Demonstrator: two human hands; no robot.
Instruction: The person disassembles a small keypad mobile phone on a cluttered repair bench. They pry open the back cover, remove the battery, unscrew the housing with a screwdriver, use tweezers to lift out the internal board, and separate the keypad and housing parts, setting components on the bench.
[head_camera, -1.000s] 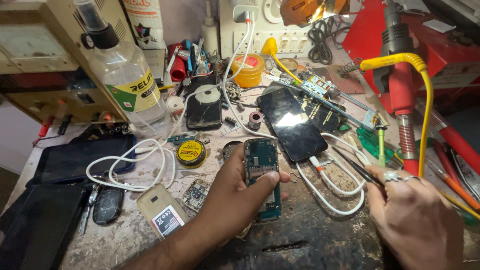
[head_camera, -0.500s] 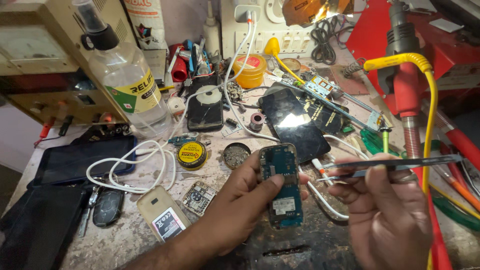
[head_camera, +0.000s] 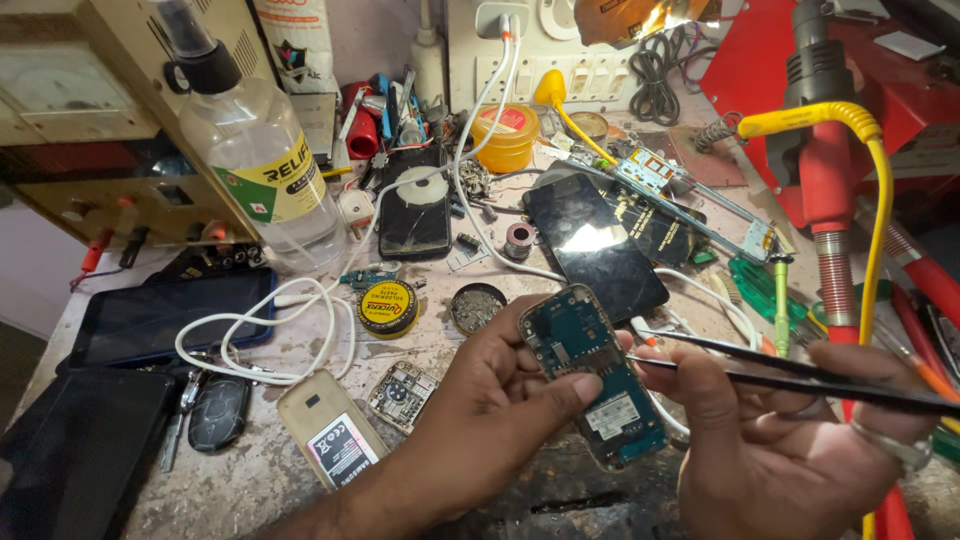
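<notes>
At lower centre, the left hand is gripping the opened phone, fingers clamped around it. The right hand is pinching black tweezers beside its board; a slip could scratch components.

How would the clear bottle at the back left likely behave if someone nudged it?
The bottle is tall with a narrow black nozzle, so it would probably tip rather than slide. It looks like thin plastic holding clear liquid, so likely fairly light. The white cable lies near its base and might snag.

Cluttered workbench: phones, white cable, solder tin
</notes>
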